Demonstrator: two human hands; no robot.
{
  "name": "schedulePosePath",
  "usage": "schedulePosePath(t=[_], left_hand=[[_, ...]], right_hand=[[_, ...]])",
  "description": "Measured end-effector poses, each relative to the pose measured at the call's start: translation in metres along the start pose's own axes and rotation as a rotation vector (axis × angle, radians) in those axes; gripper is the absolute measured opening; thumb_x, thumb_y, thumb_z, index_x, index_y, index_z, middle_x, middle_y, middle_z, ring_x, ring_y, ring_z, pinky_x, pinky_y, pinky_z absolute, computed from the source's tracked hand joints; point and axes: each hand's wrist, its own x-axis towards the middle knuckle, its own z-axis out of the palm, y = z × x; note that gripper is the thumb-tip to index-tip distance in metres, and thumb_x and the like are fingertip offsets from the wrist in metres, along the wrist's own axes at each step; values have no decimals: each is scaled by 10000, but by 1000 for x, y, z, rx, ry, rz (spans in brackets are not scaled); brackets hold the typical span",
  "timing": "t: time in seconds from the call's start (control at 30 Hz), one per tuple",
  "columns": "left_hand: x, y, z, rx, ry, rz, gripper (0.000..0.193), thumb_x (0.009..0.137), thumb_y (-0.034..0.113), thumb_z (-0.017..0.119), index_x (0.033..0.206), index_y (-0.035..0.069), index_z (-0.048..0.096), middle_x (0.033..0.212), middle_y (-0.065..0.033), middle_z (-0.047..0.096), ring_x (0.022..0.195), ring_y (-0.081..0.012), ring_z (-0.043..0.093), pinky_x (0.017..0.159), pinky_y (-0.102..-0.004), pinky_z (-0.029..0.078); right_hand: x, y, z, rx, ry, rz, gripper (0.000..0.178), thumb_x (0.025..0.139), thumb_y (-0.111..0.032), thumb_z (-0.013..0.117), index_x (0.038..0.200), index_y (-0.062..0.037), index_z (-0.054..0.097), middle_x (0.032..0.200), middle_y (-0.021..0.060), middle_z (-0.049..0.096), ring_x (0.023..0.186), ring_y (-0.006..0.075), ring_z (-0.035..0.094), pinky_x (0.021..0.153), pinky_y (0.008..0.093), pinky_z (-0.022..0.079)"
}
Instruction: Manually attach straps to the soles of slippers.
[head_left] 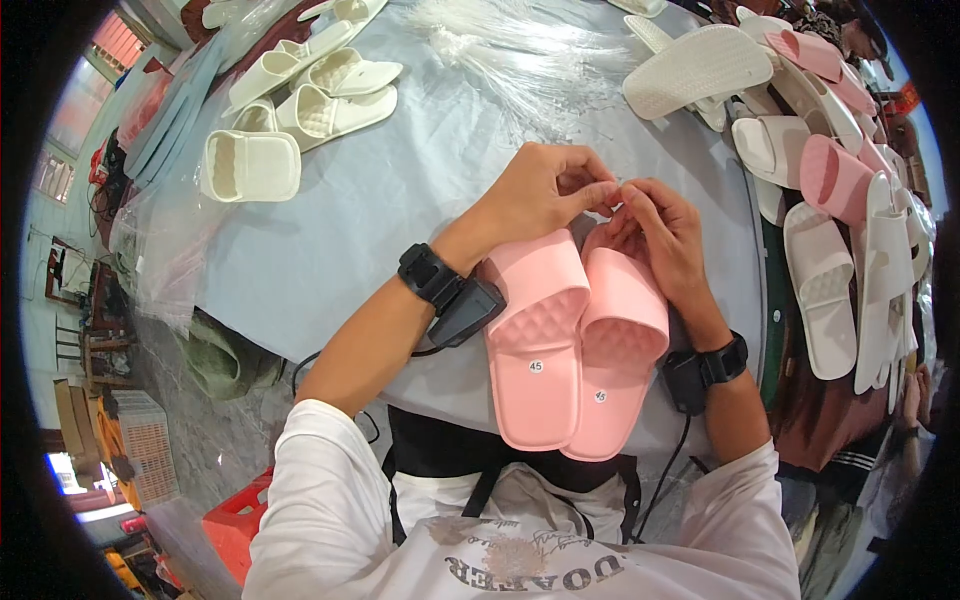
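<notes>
A pair of pink slide slippers lies before me at the table's near edge. The left pink slipper [535, 390] overlaps the right pink slipper [618, 405], and each has a small round white sticker on its insole. My left hand [553, 187] is beyond their straps, its thumb and fingers pinched together. Fingertip to fingertip with it, my right hand [668, 230] is also closed in a pinch beside the right slipper's front end. Whatever lies between the fingertips is too small to make out.
Thin clear plastic strands [500, 60] lie heaped at the table's far side. Cream slippers [335, 105] sit at the far left. White slippers [820, 290] and pink slippers [838, 180] crowd the right edge. A red stool [235, 520] stands at lower left.
</notes>
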Motion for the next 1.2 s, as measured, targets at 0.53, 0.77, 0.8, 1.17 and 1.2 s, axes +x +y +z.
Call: schedulePosePath(t=[0.53, 0.77, 0.8, 1.17, 1.2], left_hand=[[1, -6, 0, -56, -28, -21, 188, 1005, 123, 708, 1095, -42, 701, 1000, -92, 760, 935, -134, 723, 847, -297, 610], [0, 10, 4, 197, 103, 136, 147, 938, 19, 730, 1084, 26, 742, 997, -58, 748, 897, -155, 719, 822, -312, 581], [0, 11, 1, 206, 104, 140, 147, 938, 19, 730, 1084, 26, 742, 997, -58, 748, 897, -155, 719, 822, -312, 581], [-7, 36, -14, 357, -30, 250, 159, 850, 48, 807, 1007, 64, 786, 904, -49, 771, 862, -154, 711, 756, -292, 564], [-6, 35, -15, 352, -27, 243, 159, 850, 48, 807, 1007, 64, 786, 904, -49, 771, 862, -154, 711, 756, -292, 564]], right_hand=[[1, 3, 1, 47, -22, 13, 236, 1084, -156, 536, 1015, 14, 685, 767, 42, 705, 668, 89, 664, 609, 238, 509], [2, 3, -4, 182, -121, 11, 219, 1090, -182, 556, 1067, 7, 664, 856, 45, 709, 770, 90, 681, 641, 233, 515], [1, -1, -1, 186, -124, 2, 219, 1090, -182, 556, 1067, 7, 664, 856, 45, 709, 770, 90, 681, 641, 233, 515], [-11, -13, -2, 17, -135, -87, 132, 1056, -120, 625, 1017, -8, 683, 886, 20, 701, 723, 50, 615, 640, 214, 484], [-11, -13, -3, 13, -148, -85, 134, 1054, -117, 625, 1002, -7, 681, 876, 18, 696, 714, 47, 607, 638, 215, 477]])
